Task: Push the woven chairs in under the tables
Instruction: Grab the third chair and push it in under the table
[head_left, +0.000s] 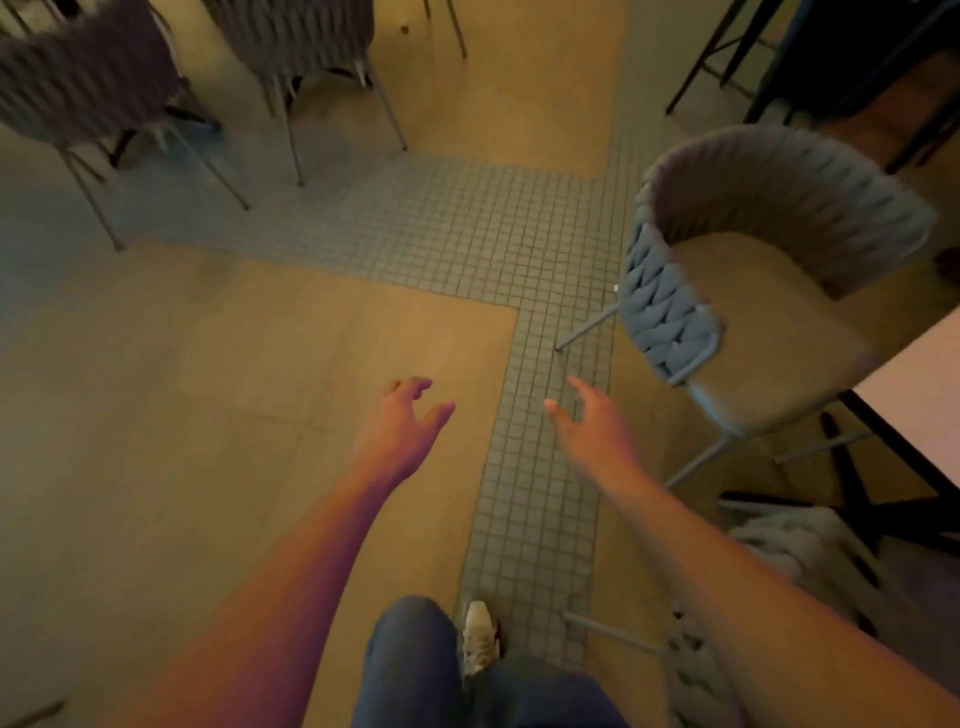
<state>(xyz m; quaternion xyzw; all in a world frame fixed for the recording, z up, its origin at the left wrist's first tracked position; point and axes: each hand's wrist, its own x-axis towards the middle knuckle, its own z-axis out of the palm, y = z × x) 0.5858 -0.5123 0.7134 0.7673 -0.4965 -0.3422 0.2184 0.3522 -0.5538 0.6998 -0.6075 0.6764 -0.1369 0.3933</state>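
A grey woven chair (737, 270) with a beige seat stands at the right, pulled out from a pale table (919, 395) whose corner shows at the right edge. My left hand (402, 431) and my right hand (592, 431) reach forward over the floor, both with fingers spread and holding nothing. My right hand is a short way left of the chair's woven side and not touching it. Another woven chair (789, 566) sits low at the right, partly hidden behind my right forearm.
Two more woven chairs (93, 88) (296, 36) stand at the top left on thin metal legs. Dark table or stool legs (737, 52) stand at the top right. A strip of small grey tiles (540, 467) crosses the tan floor. My leg and shoe (480, 636) are below.
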